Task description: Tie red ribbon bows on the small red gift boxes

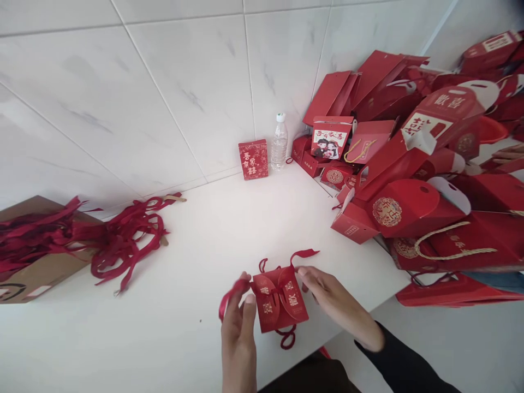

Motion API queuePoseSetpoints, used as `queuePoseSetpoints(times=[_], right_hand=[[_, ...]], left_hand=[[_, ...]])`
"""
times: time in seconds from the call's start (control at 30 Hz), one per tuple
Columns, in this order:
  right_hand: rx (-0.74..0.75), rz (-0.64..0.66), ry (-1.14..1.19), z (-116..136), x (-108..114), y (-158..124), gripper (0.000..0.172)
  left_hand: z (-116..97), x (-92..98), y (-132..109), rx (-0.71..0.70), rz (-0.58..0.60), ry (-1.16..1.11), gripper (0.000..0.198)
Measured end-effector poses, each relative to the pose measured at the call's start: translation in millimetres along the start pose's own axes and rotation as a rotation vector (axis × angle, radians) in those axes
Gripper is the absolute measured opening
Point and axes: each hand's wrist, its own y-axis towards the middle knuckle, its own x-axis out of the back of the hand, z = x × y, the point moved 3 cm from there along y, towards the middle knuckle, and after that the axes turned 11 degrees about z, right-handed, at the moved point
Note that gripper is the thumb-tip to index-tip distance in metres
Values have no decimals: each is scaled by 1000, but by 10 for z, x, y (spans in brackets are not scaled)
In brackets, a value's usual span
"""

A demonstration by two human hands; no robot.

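A small red gift box (282, 314) with gold lettering and curved flaps lies in front of me on the white table. A thin red ribbon (305, 254) crosses its top, with one end sticking up at the upper right. My left hand (239, 322) is at the box's left side, its fingers closed around the ribbon's other end, which loops over them. At the right edge, my right hand (323, 286) has its fingers closed on the box's corner; some of its fingertips are hidden. Dark red cord loops (287, 337) poke out below and above the box.
On the left, a cardboard box (61, 273) overflows with red ribbons (135, 234). Against the tiled wall stand a red box (254, 159) and a water bottle (279, 143). A large heap of red gift boxes (403, 204) fills the right side. Part of another person's hand (507, 155) shows far right.
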Motion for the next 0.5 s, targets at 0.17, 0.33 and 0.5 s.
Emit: queuePoseSetpoints(times=[0.17, 0.33, 0.5], right_hand=[[114, -72, 195, 130, -112, 176, 40], [202, -67, 356, 235, -222, 55, 35], [247, -84, 424, 241, -334, -47, 36]], left_hand=[[-31, -88, 56, 60, 20, 26, 55], [-81, -96, -28, -329, -48, 178, 39], [30, -182, 0, -438, 164, 401, 42]])
